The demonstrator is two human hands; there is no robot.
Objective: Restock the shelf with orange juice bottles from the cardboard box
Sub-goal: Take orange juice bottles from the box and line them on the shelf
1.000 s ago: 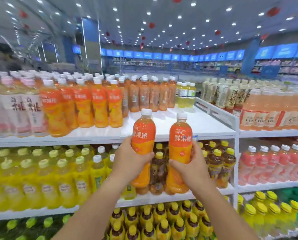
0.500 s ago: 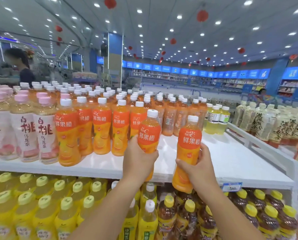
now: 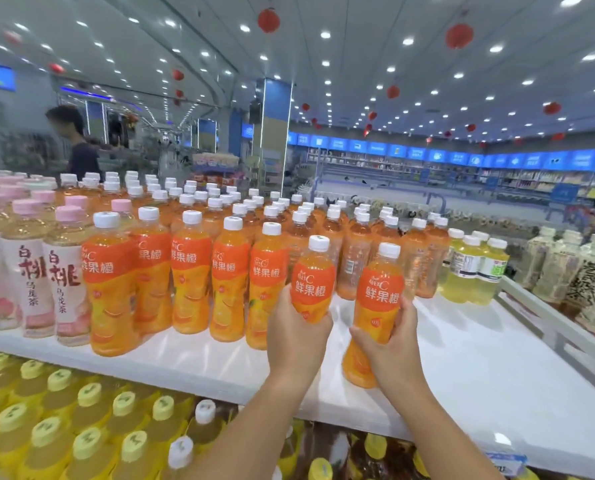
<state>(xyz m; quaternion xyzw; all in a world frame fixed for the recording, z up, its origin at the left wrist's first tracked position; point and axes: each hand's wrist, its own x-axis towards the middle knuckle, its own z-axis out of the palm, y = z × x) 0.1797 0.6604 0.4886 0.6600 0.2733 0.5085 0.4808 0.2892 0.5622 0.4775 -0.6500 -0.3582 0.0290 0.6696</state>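
Observation:
My left hand grips an orange juice bottle with a white cap, upright over the white top shelf. My right hand grips a second orange juice bottle just to its right, tilted slightly, its base near the shelf surface. Both sit right of a front row of matching orange juice bottles standing on the shelf. The cardboard box is out of view.
Pink-capped peach tea bottles stand at the left, pale yellow bottles and cream-labelled bottles at the right. Bare shelf lies right of my hands. Yellow-capped bottles fill the lower shelf. A person stands behind at the left.
Both hands have carried their bottles up and forward, from in front of the shelf edge to over the top shelf surface. The camera has moved closer and higher.

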